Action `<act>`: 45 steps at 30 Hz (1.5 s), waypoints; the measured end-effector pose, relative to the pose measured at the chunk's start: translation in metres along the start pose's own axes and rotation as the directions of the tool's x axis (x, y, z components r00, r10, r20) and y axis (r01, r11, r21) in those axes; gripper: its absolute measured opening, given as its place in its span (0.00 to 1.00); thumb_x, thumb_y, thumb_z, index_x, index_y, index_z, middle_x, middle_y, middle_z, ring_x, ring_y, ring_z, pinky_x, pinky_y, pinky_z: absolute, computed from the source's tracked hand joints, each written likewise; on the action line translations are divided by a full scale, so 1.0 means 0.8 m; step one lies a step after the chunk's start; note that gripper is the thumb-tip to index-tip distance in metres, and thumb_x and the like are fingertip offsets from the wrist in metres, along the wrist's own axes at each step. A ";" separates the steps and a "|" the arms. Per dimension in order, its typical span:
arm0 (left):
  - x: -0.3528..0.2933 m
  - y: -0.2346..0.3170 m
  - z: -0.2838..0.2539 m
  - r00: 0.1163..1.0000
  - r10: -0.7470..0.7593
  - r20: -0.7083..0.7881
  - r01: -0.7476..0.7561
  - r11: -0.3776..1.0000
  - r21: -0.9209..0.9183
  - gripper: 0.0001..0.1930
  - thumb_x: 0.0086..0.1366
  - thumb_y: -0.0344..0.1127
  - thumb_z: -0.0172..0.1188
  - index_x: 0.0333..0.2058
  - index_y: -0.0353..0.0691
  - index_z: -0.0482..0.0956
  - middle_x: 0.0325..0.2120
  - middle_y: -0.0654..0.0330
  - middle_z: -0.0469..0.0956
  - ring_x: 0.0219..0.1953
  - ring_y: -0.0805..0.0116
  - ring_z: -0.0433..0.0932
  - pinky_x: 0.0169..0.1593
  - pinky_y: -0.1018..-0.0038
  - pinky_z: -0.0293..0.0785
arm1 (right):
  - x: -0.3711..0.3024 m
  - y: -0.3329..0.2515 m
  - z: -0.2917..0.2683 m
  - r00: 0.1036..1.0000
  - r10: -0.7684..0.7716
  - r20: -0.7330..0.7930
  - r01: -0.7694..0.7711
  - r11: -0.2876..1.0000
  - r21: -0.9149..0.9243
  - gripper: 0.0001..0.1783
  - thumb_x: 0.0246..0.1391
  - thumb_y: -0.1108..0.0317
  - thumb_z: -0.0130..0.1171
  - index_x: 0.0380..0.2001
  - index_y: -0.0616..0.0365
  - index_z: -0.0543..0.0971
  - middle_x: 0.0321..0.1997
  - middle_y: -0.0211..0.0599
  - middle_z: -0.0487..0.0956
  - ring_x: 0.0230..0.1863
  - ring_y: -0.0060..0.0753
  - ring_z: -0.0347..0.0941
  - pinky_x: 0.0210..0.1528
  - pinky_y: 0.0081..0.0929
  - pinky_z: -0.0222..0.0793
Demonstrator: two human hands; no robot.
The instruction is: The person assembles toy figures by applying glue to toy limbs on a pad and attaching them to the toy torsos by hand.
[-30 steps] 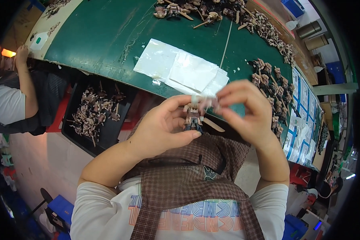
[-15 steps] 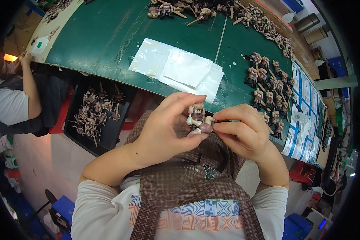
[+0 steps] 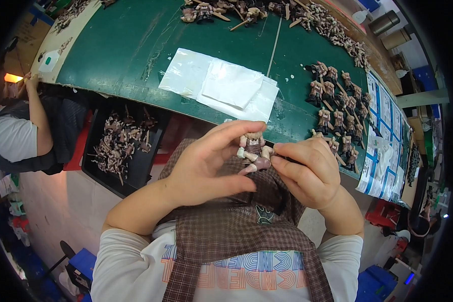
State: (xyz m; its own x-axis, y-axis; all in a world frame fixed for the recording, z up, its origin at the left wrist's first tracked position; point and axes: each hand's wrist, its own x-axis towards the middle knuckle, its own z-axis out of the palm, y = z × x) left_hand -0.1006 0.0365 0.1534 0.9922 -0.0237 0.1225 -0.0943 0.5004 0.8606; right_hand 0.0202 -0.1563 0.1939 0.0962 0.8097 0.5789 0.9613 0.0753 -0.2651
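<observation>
Thumb of left hand [image 3: 201,168] now clear of figure [image 3: 255,146]; in previous frame, thumb lay against figure's near end. Left hand spread wide around figure, forefinger arched over far end. Right hand [image 3: 307,171] narrow, fingertips pinching figure's right side, as before. Figure located between hands, over brown checked apron [image 3: 221,231], by near edge of green table [image 3: 136,50]. Figure: brown torso, pale arms, mauve-brown part at near end; finer detail too small to tell.
</observation>
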 end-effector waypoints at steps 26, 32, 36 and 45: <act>0.000 -0.025 0.003 0.949 -0.045 -0.311 -0.008 0.986 -0.169 0.20 0.71 0.30 0.49 0.60 0.32 0.65 0.53 0.54 0.74 0.52 0.68 0.74 0.57 0.72 0.70 | 0.022 -0.005 0.021 0.958 0.283 0.053 -0.288 0.940 0.182 0.22 0.37 0.75 0.68 0.42 0.61 0.80 0.38 0.35 0.79 0.38 0.38 0.76 0.40 0.33 0.71; -0.002 -0.028 0.003 0.932 -0.266 -0.246 0.135 0.884 -0.447 0.22 0.70 0.33 0.53 0.61 0.34 0.65 0.52 0.57 0.74 0.52 0.71 0.74 0.56 0.72 0.71 | 0.015 0.005 0.031 0.989 0.142 -0.029 -0.145 0.979 -0.144 0.28 0.30 0.66 0.70 0.42 0.56 0.81 0.37 0.24 0.77 0.38 0.28 0.73 0.43 0.28 0.64; 0.000 -0.025 0.005 0.910 -0.325 -0.259 0.194 0.883 -0.428 0.23 0.69 0.35 0.54 0.60 0.35 0.66 0.53 0.58 0.73 0.52 0.72 0.73 0.55 0.72 0.72 | 0.009 0.006 0.033 0.996 0.072 -0.052 -0.082 0.971 -0.224 0.26 0.32 0.65 0.69 0.41 0.57 0.81 0.36 0.23 0.77 0.36 0.26 0.73 0.43 0.28 0.64; -0.043 -0.012 -0.063 0.900 -0.299 -0.318 0.259 0.952 -0.161 0.22 0.63 0.33 0.60 0.54 0.30 0.70 0.49 0.50 0.77 0.52 0.62 0.76 0.58 0.67 0.70 | 0.025 0.064 0.013 0.940 0.190 0.283 -0.247 0.952 0.180 0.24 0.45 0.63 0.67 0.47 0.56 0.77 0.46 0.40 0.77 0.50 0.44 0.72 0.54 0.37 0.67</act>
State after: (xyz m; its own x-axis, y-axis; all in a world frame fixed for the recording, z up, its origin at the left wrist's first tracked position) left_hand -0.1300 0.0759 0.1157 0.9469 0.1043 -0.3040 0.1806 0.6099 0.7716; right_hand 0.0689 -0.1304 0.1836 0.2001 0.9403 0.2752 0.8449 -0.0234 -0.5344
